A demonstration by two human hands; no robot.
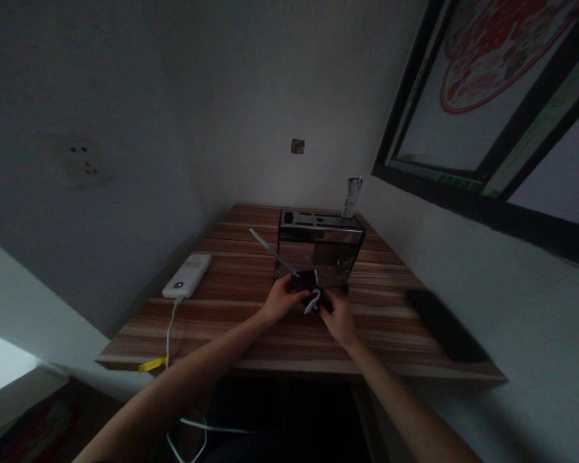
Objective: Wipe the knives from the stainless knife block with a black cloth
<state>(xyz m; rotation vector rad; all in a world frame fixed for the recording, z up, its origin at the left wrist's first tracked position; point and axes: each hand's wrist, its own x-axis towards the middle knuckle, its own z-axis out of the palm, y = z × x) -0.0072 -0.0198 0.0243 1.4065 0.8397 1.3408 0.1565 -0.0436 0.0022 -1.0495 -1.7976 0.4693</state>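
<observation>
1. A small, dark, crumpled-looking bundle (307, 278) with a curled white strip (313, 301) is sitting mid-frame, just before the black, glossy, slot-topped box (318, 252).
2. Left hand (280, 299): partly curling, pinching the bundle's left side. Right hand (338, 315): fingers bending, gripping its lower right.
3. Risk, my judgement: a loosening left pinch could be letting the long, thin, pale blade-like piece (270, 247) slip or scrape the box; if edged, it could be nicking fingers.
4. That piece is pointing upper left, its long axis running diagonally from the bundle. Bundle's own axis: cannot tell.
5. Outward: a white rectangular device (188, 275) is lying left, a flat black slab (444, 325) right.
</observation>
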